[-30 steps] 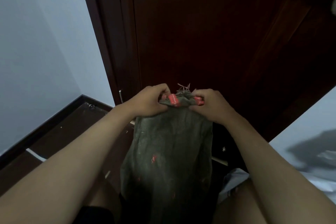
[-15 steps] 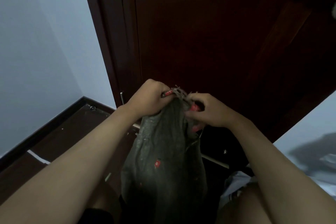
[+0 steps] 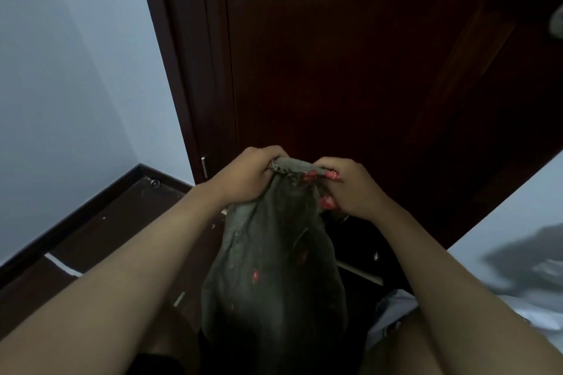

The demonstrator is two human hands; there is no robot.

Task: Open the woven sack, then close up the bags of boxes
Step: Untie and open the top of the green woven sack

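A grey-green woven sack (image 3: 274, 271) stands upright in the lower middle of the view, between the person's two bare forearms, its body hanging down toward 6 o'clock and its gathered mouth at the top. Small red marks dot its front.

The left hand (image 3: 253, 175) is closed in a fist around the left side of the sack's frayed top edge, at about 10 o'clock from the sack's middle. The right hand (image 3: 350, 189) is closed on the right side of the same edge, at about 1 o'clock, its fingers pinching a strip of red tape (image 3: 330, 175) that runs along the mouth; another bit of red shows just below that hand. Both grips touch the sack, and the short stretch of fabric between them is bunched, the mouth not yet spread.

Behind the hands, at 12 o'clock, stands a dark brown wooden door (image 3: 350, 70). A pale wall (image 3: 67, 85) fills the left, with dark floor (image 3: 115, 237) at 8 o'clock.
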